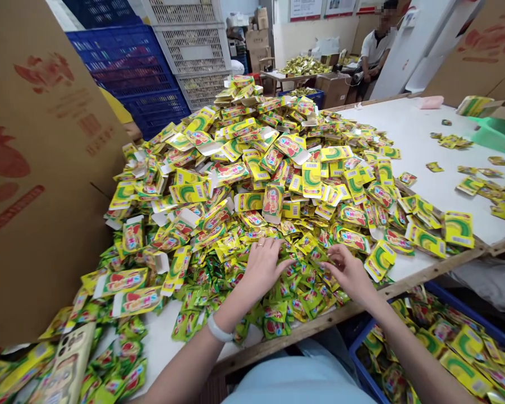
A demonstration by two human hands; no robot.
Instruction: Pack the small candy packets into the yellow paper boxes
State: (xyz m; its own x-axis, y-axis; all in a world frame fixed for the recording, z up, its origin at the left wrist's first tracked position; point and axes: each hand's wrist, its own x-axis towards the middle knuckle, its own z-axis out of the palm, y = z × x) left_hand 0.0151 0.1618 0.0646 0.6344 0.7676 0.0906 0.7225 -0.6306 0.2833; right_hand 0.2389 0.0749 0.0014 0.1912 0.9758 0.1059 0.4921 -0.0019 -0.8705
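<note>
My left hand (263,266) lies palm down on a heap of small green candy packets (278,289), its fingers stretched forward and the thumb pointing right. Right of it, my right hand (347,272) has its fingers curled, with thumb and forefinger at a small green candy packet (317,255). Behind both hands rises a large pile of yellow-green candy boxes (273,199), many with white end flaps standing up. Fruit pictures and bright lettering show on boxes and packets. The undersides of both hands are hidden.
A tall cardboard carton (46,185) stands at the left, near a phone (69,365). Below the wooden table edge (429,269), a blue crate (357,359) holds more boxes. Loose packets (450,140) and a green scoop-like container (496,134) are at right. A person (374,50) sits behind.
</note>
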